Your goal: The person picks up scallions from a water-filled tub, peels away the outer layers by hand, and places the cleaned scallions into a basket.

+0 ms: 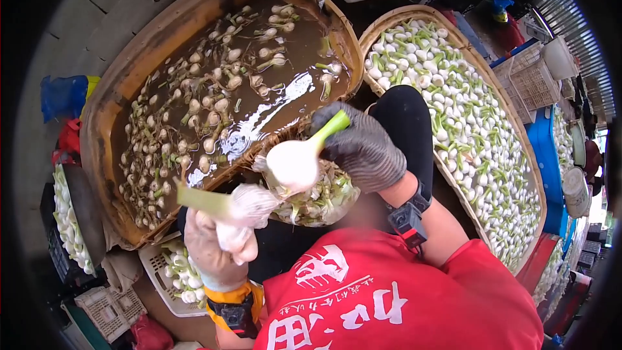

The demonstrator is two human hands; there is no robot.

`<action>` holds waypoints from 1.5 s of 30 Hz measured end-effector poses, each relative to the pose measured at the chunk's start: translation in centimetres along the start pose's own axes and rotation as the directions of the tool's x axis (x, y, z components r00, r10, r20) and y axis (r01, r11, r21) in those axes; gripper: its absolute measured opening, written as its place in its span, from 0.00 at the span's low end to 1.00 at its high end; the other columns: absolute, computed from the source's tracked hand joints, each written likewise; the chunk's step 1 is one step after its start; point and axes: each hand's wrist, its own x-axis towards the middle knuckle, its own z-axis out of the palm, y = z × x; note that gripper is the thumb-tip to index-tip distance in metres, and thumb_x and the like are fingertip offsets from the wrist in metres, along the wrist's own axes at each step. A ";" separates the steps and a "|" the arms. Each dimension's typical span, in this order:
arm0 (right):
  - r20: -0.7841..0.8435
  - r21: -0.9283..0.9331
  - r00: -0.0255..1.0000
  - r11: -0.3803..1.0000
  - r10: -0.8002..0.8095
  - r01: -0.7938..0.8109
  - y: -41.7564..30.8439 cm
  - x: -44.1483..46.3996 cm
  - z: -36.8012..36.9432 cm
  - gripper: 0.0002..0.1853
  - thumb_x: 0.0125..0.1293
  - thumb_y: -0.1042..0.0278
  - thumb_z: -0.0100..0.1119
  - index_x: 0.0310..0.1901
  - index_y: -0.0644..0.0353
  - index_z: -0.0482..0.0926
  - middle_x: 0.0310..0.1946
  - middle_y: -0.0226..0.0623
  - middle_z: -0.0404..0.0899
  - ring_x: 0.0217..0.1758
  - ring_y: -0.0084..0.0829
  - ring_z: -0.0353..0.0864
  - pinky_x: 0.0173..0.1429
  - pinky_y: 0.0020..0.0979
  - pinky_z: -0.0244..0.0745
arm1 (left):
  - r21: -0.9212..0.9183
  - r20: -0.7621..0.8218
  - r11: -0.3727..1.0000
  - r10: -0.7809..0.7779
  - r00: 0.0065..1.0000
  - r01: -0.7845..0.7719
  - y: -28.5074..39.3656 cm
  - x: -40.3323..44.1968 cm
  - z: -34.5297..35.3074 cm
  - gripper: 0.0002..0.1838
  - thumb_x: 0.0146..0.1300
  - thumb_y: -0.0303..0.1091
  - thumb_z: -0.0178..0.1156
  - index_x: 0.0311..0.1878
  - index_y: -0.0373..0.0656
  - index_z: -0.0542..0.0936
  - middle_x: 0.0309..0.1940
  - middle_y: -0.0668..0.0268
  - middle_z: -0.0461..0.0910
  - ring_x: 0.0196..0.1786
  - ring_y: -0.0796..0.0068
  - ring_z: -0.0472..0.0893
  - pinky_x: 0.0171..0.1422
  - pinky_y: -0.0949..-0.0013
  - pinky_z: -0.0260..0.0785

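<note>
My right hand point(366, 149), in a dark grey glove, grips the green stem of a clean white garlic bulb point(293, 166). My left hand point(212, 253), in a pale glove, is closed around another garlic bulb point(251, 206), whose cut stem points left and is blurred. This second bulb has purplish, papery skin. The two bulbs are close together, and I cannot tell whether they touch. Just behind them, a heap of garlic peelings point(327, 198) lies between my knees. The fingertips of my left hand are partly hidden by its bulb.
A large brown tub point(353, 48) of murky water with unpeeled garlic stands ahead left. Another tub point(453, 31), full of peeled garlic, is at right. A white basket point(154, 266) of bulbs sits by my left arm. Crates point(525, 78) are stacked far right.
</note>
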 end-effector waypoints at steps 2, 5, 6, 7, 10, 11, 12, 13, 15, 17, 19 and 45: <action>0.050 0.183 0.987 0.973 -0.153 0.142 -0.3 0.7 -1.7 0.17 0.56 0.71 0.62 0.49 0.62 0.77 0.43 0.31 0.78 0.47 0.28 0.79 0.52 0.29 0.77 | 0.040 0.119 0.980 0.188 0.975 -0.194 -0.5 0.2 -1.7 0.12 0.75 0.35 0.49 0.43 0.33 0.73 0.25 0.57 0.78 0.12 0.81 0.67 0.12 0.76 0.53; 0.051 0.132 0.984 0.977 -0.173 0.165 -2.6 1.1 -2.0 0.15 0.56 0.72 0.61 0.47 0.63 0.78 0.42 0.33 0.78 0.47 0.28 0.79 0.53 0.29 0.77 | 0.563 0.518 0.787 -0.100 0.849 -0.251 -1.2 2.4 -1.8 0.28 0.68 0.51 0.60 0.52 0.30 0.78 0.44 0.48 0.81 0.38 0.62 0.81 0.42 0.64 0.74; 0.163 -0.130 0.942 0.940 -0.295 0.317 -2.8 1.7 -2.0 0.14 0.56 0.72 0.60 0.46 0.63 0.78 0.41 0.33 0.78 0.45 0.28 0.79 0.52 0.28 0.76 | 0.722 0.612 0.466 -0.085 0.786 -0.511 -2.8 3.4 -1.2 0.33 0.66 0.56 0.61 0.55 0.30 0.77 0.48 0.48 0.81 0.48 0.59 0.82 0.53 0.63 0.75; 0.301 -0.356 0.874 0.806 -0.381 0.473 -3.0 2.4 -1.9 0.14 0.56 0.71 0.60 0.45 0.63 0.79 0.40 0.34 0.78 0.44 0.27 0.79 0.52 0.27 0.75 | 0.743 0.606 0.444 -0.129 0.785 -0.501 -4.1 4.3 -0.8 0.39 0.67 0.62 0.57 0.61 0.30 0.74 0.55 0.52 0.78 0.60 0.62 0.77 0.63 0.64 0.69; 0.405 -0.415 0.906 0.857 -0.127 0.305 -4.3 3.0 -0.3 0.13 0.54 0.69 0.62 0.42 0.63 0.80 0.37 0.35 0.78 0.43 0.27 0.79 0.50 0.27 0.75 | 0.108 0.511 0.994 -0.037 0.859 -0.021 -4.0 4.2 3.2 0.43 0.67 0.65 0.54 0.66 0.31 0.68 0.55 0.56 0.78 0.57 0.65 0.78 0.61 0.65 0.70; 0.341 -0.558 0.939 0.798 -0.030 0.228 -4.6 2.6 1.3 0.16 0.54 0.67 0.65 0.45 0.64 0.80 0.40 0.34 0.80 0.45 0.28 0.77 0.57 0.30 0.72 | 0.120 0.539 0.993 -0.047 0.841 -0.022 -4.1 4.6 3.4 0.44 0.67 0.65 0.54 0.68 0.31 0.66 0.54 0.56 0.78 0.56 0.66 0.79 0.61 0.65 0.71; 0.324 -0.746 0.941 0.586 -0.097 0.317 -4.4 2.5 2.4 0.17 0.56 0.67 0.66 0.47 0.62 0.80 0.41 0.34 0.81 0.44 0.27 0.79 0.52 0.30 0.75 | 0.133 0.564 0.991 -0.056 0.824 -0.023 -4.0 5.0 3.6 0.45 0.67 0.66 0.54 0.70 0.32 0.63 0.53 0.56 0.78 0.55 0.66 0.79 0.60 0.64 0.72; 0.261 -0.777 0.936 0.525 -0.234 0.348 -3.4 2.7 3.0 0.17 0.57 0.67 0.66 0.48 0.61 0.81 0.41 0.36 0.82 0.43 0.27 0.80 0.50 0.30 0.76 | 0.022 0.528 0.970 -0.218 0.821 0.243 -3.6 4.8 4.3 0.43 0.68 0.63 0.54 0.71 0.34 0.61 0.51 0.56 0.79 0.54 0.67 0.80 0.58 0.67 0.74; 0.207 -0.889 0.808 0.238 -0.552 0.391 -2.0 2.3 3.1 0.17 0.57 0.70 0.68 0.49 0.57 0.83 0.41 0.37 0.83 0.40 0.33 0.83 0.45 0.31 0.78 | -0.332 0.511 0.850 -0.203 0.835 0.410 -5.3 4.8 3.6 0.38 0.71 0.56 0.53 0.72 0.36 0.60 0.58 0.54 0.75 0.54 0.66 0.80 0.57 0.69 0.75; 0.306 -0.874 0.726 0.120 -0.615 0.471 -1.0 0.6 1.9 0.14 0.58 0.66 0.67 0.47 0.56 0.85 0.41 0.36 0.83 0.42 0.37 0.82 0.47 0.34 0.78 | -0.579 0.451 0.667 -0.218 0.865 0.470 -5.7 4.4 3.5 0.34 0.72 0.50 0.55 0.72 0.37 0.60 0.66 0.53 0.68 0.56 0.66 0.79 0.57 0.66 0.76; 0.317 -0.854 0.751 0.169 -0.580 0.491 0.8 -1.0 2.5 0.14 0.59 0.64 0.65 0.47 0.57 0.84 0.42 0.38 0.82 0.44 0.39 0.81 0.48 0.37 0.77 | -0.582 0.403 0.712 -0.167 0.900 0.393 -6.0 3.9 2.8 0.33 0.72 0.49 0.55 0.71 0.37 0.61 0.66 0.54 0.69 0.57 0.66 0.78 0.58 0.66 0.76; 0.396 -0.897 0.821 0.019 -0.410 0.442 1.1 -2.9 4.4 0.18 0.58 0.56 0.69 0.48 0.53 0.84 0.39 0.31 0.84 0.41 0.36 0.83 0.44 0.36 0.79 | -0.221 0.213 0.974 0.094 0.972 -0.045 -4.8 2.8 2.6 0.42 0.55 0.43 0.74 0.67 0.39 0.63 0.65 0.61 0.68 0.62 0.64 0.75 0.68 0.60 0.67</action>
